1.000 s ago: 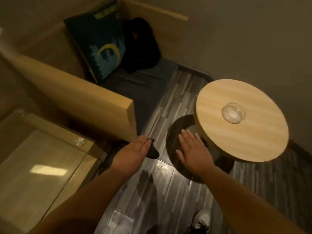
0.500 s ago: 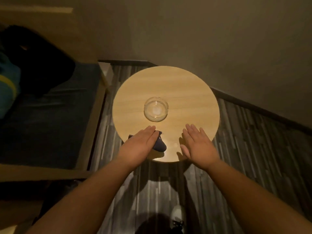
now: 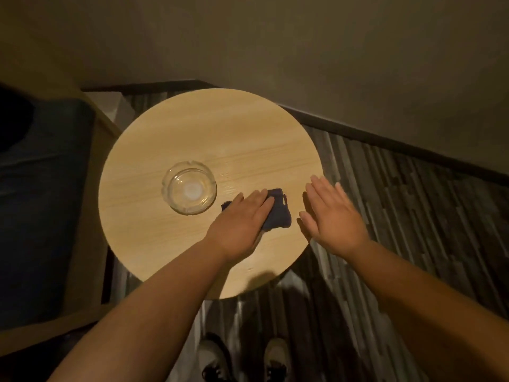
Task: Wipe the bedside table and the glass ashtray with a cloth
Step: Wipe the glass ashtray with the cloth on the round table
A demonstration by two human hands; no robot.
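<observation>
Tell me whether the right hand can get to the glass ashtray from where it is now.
Probably not straight across: the right hand hovers open at the table's right edge, and the left hand, pressing the cloth, lies between it and the glass ashtray. Arcing over the far side looks free.

Two bare forearms, no sleeves, no watch or rings showing. Left hand and right hand both ungloved. Below, a pair of pale shoes with dark laces, toes rounded, partly lost in shadow at the bottom edge.
</observation>
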